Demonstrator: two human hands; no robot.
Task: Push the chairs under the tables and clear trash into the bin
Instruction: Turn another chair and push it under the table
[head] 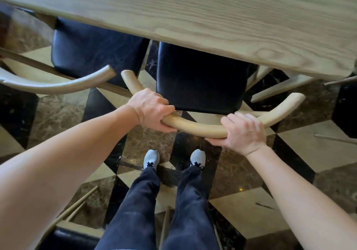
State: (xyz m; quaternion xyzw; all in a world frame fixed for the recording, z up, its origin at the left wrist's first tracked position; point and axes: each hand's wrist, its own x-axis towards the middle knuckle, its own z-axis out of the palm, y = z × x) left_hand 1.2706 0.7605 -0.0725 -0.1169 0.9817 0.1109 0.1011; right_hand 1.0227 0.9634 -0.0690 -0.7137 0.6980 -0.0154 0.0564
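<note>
A chair with a curved pale wooden back rail [201, 129] and a black cushioned seat [201, 80] stands in front of me. Its seat is partly under the light wooden table [193, 12]. My left hand [152, 110] grips the rail on its left side. My right hand [243, 132] grips the same rail on its right side. A second chair [92, 56] of the same kind stands to the left, its black seat partly under the table too. No trash or bin is in view.
The floor is marble in black, cream and brown diamonds [241, 217]. My feet in grey shoes [151, 158] stand just behind the chair. Part of another chair with a black seat [67, 238] lies behind me at the lower left. Thin chair legs [336, 138] show at the right.
</note>
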